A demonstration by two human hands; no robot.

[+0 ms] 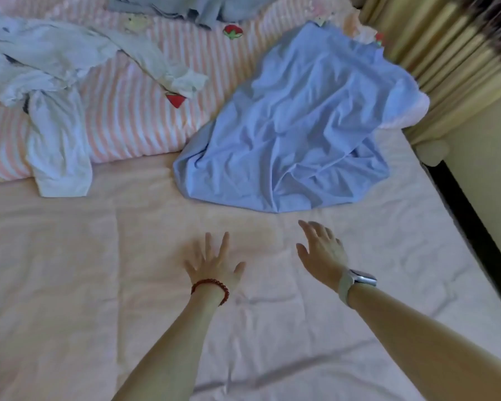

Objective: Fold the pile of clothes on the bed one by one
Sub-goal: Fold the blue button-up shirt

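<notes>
Item: blue garment (295, 131), crumpled, on the bed (70, 285), its far part up on the striped quilt (133, 111). It lies straight ahead of my hands, long axis running away from me and slightly right. Right hand (321, 250): fingers spread, empty, nearer the hem. Left hand (214, 261): fingers spread, empty, farther back. White clothes (49, 82): far left, well apart.

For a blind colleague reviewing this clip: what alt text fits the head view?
Both open hands, left hand and right hand, reach over a pink bed sheet toward a crumpled blue garment; white clothes lie at left.
</notes>
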